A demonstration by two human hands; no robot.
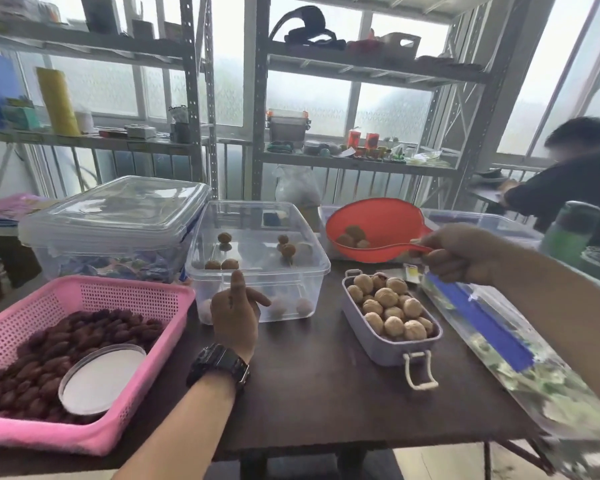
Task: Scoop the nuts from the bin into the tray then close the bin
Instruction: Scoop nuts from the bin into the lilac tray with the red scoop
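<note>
Closest to the lens, the left forearm crossed the dark table (309,393), a black wristwatch (219,367) strapped on; its face was too small to read. The left hand (234,317) was up against the near wall of the clear bin (312,268), forefinger straight up, thumb out to the right, with nothing in its hold. Whether the other fingers touched the wall could not be told.

The bin stood lidless at mid-table with a few nuts (229,264) scattered on its floor. Just right of it and raised above the table, the red scoop (371,220) carried three nuts. The right hand (465,254) had its fingers wrapped tight round the handle.

Below the scoop sat the lilac tray (388,355), heaped with walnuts (385,306), a white loop handle at its near end. A small yellow label (412,271) lay just behind the tray, its print illegible.

Right of the tray lay a clear plastic panel (447,306) with a blue strip (478,323) along it.

On the left, a pink basket (84,292) held dark red fruits (49,355) and a round white dish (101,379). Behind it stood a lidded clear box (118,216).

Red cans (362,140) on the metal shelving (361,64) bore dark marks too blurred to read. Another person (575,181) bent over at the far right, behind a green bottle (568,233).
</note>
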